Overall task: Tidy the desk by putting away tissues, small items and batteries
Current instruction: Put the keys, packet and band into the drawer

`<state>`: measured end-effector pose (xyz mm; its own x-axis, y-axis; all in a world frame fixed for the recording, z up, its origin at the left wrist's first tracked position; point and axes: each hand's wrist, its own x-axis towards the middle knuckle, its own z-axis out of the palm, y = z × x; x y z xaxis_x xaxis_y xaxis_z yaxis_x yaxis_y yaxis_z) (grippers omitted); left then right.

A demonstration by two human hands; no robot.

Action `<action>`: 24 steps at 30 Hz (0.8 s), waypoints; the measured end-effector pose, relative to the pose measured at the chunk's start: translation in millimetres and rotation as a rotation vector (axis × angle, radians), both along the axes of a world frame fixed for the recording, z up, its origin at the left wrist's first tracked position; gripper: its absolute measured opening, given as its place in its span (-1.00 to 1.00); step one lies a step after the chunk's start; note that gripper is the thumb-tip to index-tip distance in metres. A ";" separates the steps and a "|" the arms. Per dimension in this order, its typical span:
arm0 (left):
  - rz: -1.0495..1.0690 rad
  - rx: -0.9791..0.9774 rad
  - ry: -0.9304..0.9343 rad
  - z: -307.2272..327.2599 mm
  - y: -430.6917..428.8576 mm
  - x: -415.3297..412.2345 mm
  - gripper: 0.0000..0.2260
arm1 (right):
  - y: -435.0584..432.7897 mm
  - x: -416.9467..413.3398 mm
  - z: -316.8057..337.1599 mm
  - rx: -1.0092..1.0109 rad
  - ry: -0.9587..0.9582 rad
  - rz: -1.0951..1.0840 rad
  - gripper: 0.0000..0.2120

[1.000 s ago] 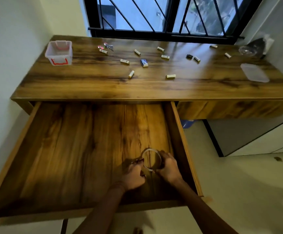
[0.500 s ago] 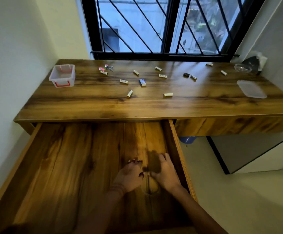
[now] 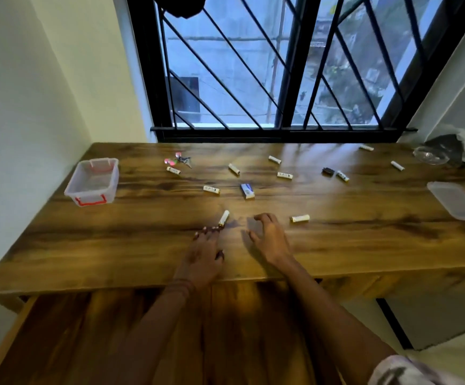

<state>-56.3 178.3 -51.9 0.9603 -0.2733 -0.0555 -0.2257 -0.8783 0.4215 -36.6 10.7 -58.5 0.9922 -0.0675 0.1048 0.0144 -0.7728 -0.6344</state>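
Several white batteries lie scattered over the wooden desk [image 3: 114, 245]. My left hand [image 3: 205, 252] is spread flat near the front edge, its fingertips touching the nearest battery [image 3: 223, 218]. To its right, my right hand [image 3: 270, 237] hovers empty with curled fingers, a little left of another battery [image 3: 300, 218]. A small blue and white box [image 3: 247, 191] and a further battery [image 3: 211, 190] lie behind the hands. The clear bin with red handles [image 3: 92, 182] stands empty at the left. Keys with pink tags [image 3: 178, 160] rest near the window.
The drawer [image 3: 100, 329] stands open below the desk front, under my forearms. A clear lid [image 3: 459, 201] lies at the right edge. A glass dish [image 3: 430, 157] and a dark bag with tissue [image 3: 450, 147] sit in the far right corner. A small black item [image 3: 328, 171] lies mid-right.
Both hands let go of the tape roll in the drawer and rose onto the desk top. The view tilted up toward the window.
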 end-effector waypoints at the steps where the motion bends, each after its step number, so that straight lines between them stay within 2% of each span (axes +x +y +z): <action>1: -0.002 -0.014 -0.007 -2.4 2.7 15.8 -0.50 | 0.1 20.0 -3.3 -0.018 0.007 -0.005 -0.62; 9: 0.036 0.001 -0.039 -30.7 17.4 80.1 -0.49 | 6.6 124.6 -22.7 -0.188 0.051 -0.081 -0.58; 14: 0.059 -0.020 -0.049 -41.7 24.4 82.8 -0.51 | 12.1 142.7 -27.9 -0.348 0.012 -0.121 -0.72; 19: 0.097 -0.044 -0.069 -45.6 23.8 76.2 -0.49 | 8.9 135.8 -28.2 -0.223 -0.006 -0.163 -0.77; 24: 0.127 -0.073 -0.075 -43.7 22.6 48.6 -0.49 | 8.6 86.1 -18.3 -0.050 -0.114 -0.127 -0.73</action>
